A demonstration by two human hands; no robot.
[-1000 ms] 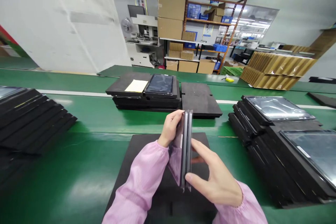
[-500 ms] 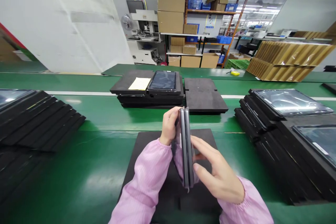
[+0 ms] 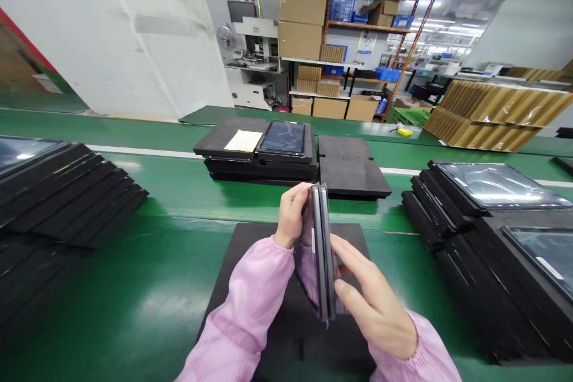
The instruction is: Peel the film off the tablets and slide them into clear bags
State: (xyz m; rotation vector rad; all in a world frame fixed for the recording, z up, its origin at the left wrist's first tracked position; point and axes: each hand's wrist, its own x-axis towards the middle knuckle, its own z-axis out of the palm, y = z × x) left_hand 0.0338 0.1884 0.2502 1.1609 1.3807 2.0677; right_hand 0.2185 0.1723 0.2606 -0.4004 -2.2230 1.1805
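Two flat panels (image 3: 323, 250) with film on them stand on edge, face to face, above a black foam tray (image 3: 286, 340) at the centre. My left hand (image 3: 292, 215) grips them at their far upper end, on the left side. Against the right face, my right hand (image 3: 373, 295) rests its fingertips, with thumb and fingers apart. The fingers of my left hand are partly hidden behind the panels.
Stacked black trays stand at the left (image 3: 67, 191) and right (image 3: 487, 262), the right ones bearing screens. Behind the panels, a stack (image 3: 259, 170) holds a screen and a yellow paper (image 3: 244, 141), beside another foam tray (image 3: 351, 164). Cardboard dividers (image 3: 496, 113) stand at the back right.
The view has tilted and shifted slightly. The panels appear a little farther right, with both my hands still on them.
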